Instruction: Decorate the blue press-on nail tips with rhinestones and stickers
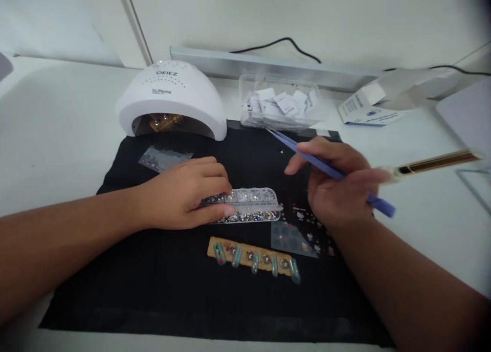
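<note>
My left hand (192, 193) grips a clear compartment case (249, 207) of tiny rhinestones, thumb along its front and fingers over the back. The lid stands partly raised along the middle. My right hand (337, 178) is closed around blue tweezers (318, 160), their tips pointing up and left. Between its thumb and palm sits a gold-and-brown stick (437, 162), perhaps a brush, jutting right. In front of the case lies a tan strip (259, 255) bearing several pale teal false nails, some with coloured stones.
A white nail lamp (172, 96) stands at the back left with another tan strip inside. Behind are a clear bin (282, 104) of small white packets and an opened white box (368, 106). Sticker sheets (293, 238) lie on the black mat (172, 285).
</note>
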`<state>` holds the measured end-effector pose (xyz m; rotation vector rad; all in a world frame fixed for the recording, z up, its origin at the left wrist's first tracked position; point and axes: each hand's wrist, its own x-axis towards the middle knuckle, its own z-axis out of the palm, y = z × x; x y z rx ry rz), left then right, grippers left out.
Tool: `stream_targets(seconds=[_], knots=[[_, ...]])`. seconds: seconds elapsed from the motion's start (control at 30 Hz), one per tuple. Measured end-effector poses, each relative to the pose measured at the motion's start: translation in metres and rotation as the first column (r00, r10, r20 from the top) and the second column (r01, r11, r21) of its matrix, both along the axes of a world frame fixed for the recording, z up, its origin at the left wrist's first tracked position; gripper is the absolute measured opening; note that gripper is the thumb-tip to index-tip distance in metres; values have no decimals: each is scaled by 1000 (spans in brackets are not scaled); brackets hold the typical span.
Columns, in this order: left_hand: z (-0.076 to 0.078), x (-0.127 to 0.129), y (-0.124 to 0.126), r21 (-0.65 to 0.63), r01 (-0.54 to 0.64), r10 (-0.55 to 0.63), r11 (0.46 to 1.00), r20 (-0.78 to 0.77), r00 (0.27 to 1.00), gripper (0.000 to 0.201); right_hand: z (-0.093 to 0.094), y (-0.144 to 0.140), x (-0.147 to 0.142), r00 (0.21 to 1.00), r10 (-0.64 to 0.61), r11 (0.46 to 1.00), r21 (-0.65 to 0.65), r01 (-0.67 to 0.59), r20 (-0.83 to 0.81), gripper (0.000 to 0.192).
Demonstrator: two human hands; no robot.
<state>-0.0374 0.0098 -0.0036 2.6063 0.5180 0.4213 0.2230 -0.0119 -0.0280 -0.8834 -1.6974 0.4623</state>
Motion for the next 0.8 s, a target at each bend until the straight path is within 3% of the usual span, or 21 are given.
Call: stream_targets(seconds=[0.07, 0.17, 0.23, 0.43, 0.57, 0.8], knots=[[0, -1, 1, -33, 21, -20, 999, 43, 999, 30, 3, -1, -4, 983, 24, 993, 115, -3, -182, 53], [0, -4, 4, -81, 68, -61, 994, 86, 994, 28, 9, -10, -10, 960, -32, 996, 75, 55, -278, 45], [2, -6, 7, -88, 90, -84, 992, 76, 994, 27, 11, -18, -12, 951, -69, 994, 59, 91, -303, 43], [7, -14, 20, -29, 203, -204, 979, -72, 976, 46, 9, -19, -9, 941, 17, 999, 42, -3, -339, 21], [6, -15, 21, 53, 204, -193, 978, -162, 968, 61, 6, -11, -4, 914, 25, 999, -34, -42, -404, 19], [3, -13, 18, 133, 176, -151, 975, -177, 973, 55, 10, -10, 1, 901, 80, 992, -56, -115, -426, 20]])
